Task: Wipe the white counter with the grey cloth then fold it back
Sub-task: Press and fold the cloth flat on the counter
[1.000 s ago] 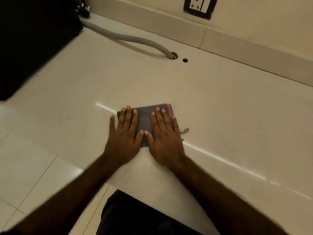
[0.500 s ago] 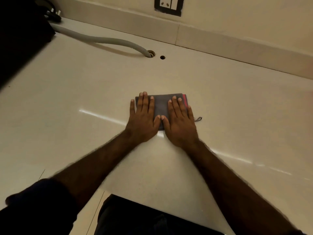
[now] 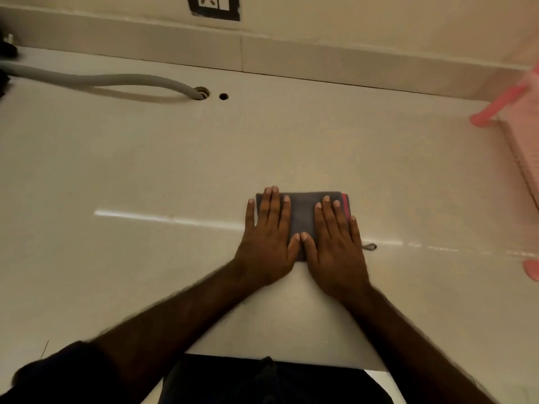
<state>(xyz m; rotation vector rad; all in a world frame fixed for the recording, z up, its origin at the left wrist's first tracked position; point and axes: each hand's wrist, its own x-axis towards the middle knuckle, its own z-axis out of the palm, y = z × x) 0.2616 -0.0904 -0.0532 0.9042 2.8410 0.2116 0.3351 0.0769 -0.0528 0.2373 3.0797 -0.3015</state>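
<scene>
The grey cloth [image 3: 302,212], folded into a small rectangle with a red strip along its right edge and a small loop sticking out at its right, lies flat on the white counter [image 3: 145,170]. My left hand [image 3: 267,243] rests flat on the cloth's left part, fingers spread and extended. My right hand [image 3: 335,246] presses flat on the right part, thumbs of both hands touching in the middle. Neither hand grips the cloth; most of the cloth is hidden beneath the palms.
A grey corrugated hose [image 3: 116,81] runs along the back left into a hole [image 3: 201,93] in the counter, with a smaller hole [image 3: 223,96] beside it. A wall socket [image 3: 214,5] sits above. A pink rack [image 3: 519,126] stands at the right edge.
The view has swung to the right, bringing the pink rack into sight and losing the dark object at left. Both hands stay flat on the folded cloth.
</scene>
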